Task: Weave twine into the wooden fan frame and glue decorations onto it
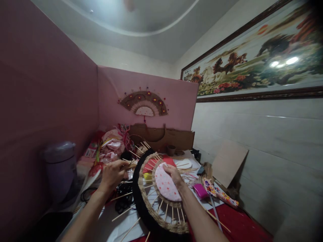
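Observation:
My right hand [174, 176] grips a half-round woven fan by its white fabric centre with pink dots [165, 188], thumb on top. Around that centre run thin wooden sticks [166, 212], spread like spokes, with jute bands [151, 210] and a wide black yarn band [140, 198] woven across them. Bare stick ends stick out past the black edge. My left hand [114, 173] is closed in a pinch at the stick ends on the fan's upper left. What its fingertips hold is too small to make out. Loose black yarn [124, 196] lies below it.
A finished-looking fan [143, 104] hangs on the pink partition [111, 97]. Pink fabric [112, 144] is heaped at the back left, near a lidded purple container [62, 174]. On the right are a magenta packet [200, 191], a flower-patterned object [220, 193] and a leaning board [229, 161].

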Tool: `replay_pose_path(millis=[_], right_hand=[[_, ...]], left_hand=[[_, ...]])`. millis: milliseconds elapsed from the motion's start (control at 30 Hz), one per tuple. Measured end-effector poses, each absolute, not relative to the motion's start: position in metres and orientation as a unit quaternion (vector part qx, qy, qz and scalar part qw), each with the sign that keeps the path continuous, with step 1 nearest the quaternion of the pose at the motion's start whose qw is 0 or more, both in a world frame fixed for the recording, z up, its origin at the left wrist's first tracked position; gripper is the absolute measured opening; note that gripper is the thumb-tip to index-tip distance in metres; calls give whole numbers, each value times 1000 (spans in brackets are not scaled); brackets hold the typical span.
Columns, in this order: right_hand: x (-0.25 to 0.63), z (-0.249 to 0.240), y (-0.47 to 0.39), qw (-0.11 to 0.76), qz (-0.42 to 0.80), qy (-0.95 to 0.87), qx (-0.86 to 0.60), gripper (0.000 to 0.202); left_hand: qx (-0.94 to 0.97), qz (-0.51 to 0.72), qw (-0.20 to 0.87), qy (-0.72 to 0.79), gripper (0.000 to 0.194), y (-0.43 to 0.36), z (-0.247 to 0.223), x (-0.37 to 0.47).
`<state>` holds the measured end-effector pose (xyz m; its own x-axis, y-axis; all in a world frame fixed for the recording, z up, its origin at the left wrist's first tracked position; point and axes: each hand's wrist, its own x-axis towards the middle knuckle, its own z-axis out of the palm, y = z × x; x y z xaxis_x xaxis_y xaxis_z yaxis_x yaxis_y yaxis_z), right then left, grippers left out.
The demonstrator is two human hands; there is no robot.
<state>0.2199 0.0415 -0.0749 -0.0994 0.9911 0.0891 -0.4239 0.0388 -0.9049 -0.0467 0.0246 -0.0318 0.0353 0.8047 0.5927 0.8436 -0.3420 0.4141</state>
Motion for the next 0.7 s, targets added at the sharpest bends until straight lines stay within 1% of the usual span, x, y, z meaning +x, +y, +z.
replay_pose_path(millis=[133, 267, 367, 533, 600, 700], right_hand=[[220, -72, 38, 583, 613, -420, -328, 32], [220, -70, 37, 581, 624, -415, -319, 30], [219, -69, 36, 580, 629, -412, -314, 29], [220, -71, 38, 584, 630, -409, -308, 27], [221, -73, 39, 584, 631, -409, -306, 25], [223, -76, 42, 586, 632, -405, -305, 25]], left_hand=[[-719, -421, 27, -553, 27, 24, -29, -50], [-700, -467, -24, -540, 27, 23, -25, -54], [-680, -500, -93, -529, 38, 25, -22, -58], [-582, -575, -289, -497, 56, 24, -19, -57], [-545, -591, -333, -492, 62, 21, -18, -55], [-510, -605, -365, -491, 68, 18, -19, -51]])
